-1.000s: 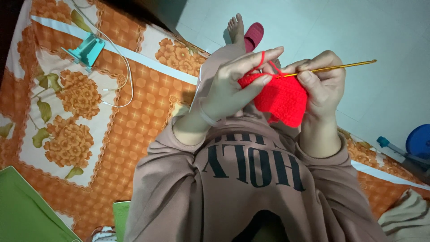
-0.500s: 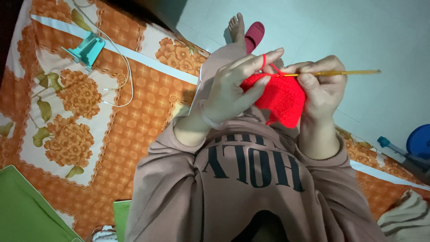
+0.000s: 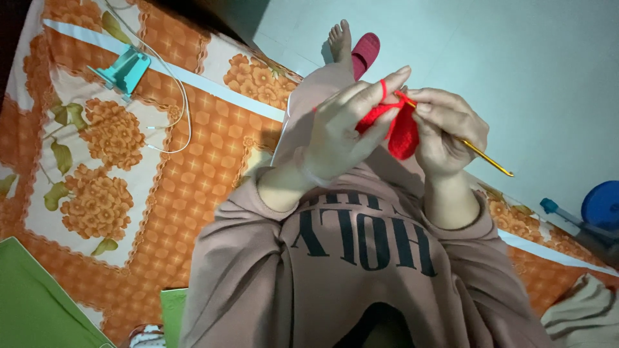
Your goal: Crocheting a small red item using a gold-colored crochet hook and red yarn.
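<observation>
Orange bedding point(image 3: 193, 193) printed with large flower clusters and pale bands covers the surface under the person, and beyond its far edge lies a pale blue-green floor point(image 3: 516, 77). Seen from the head camera, the person sits in a mauve sweatshirt point(image 3: 361, 270) with dark lettering across the chest, one leg stretched out toward the floor, the bare foot point(image 3: 340, 38) lying just beside a red slipper point(image 3: 365, 53). Both hands are raised close together in front of the chest. The left hand point(image 3: 342, 129) has its fingers spread, a strand of red yarn point(image 3: 383, 90) looped over the forefinger, and it touches the red crochet piece point(image 3: 401, 132) that hangs between the two hands. The right hand point(image 3: 445, 132) is closed on a golden crochet hook point(image 3: 487, 158), whose shaft slants down and away to the right; its tip seems to sit in the yarn near the forefinger, though the fingers hide the exact spot. On the bedding to the left stands a small teal stand point(image 3: 126, 71), with a white cable point(image 3: 177, 116) curling beside it. Green sheets point(image 3: 32, 303) lie at the lower left, and a blue round object point(image 3: 603, 206) sits at the right edge.
</observation>
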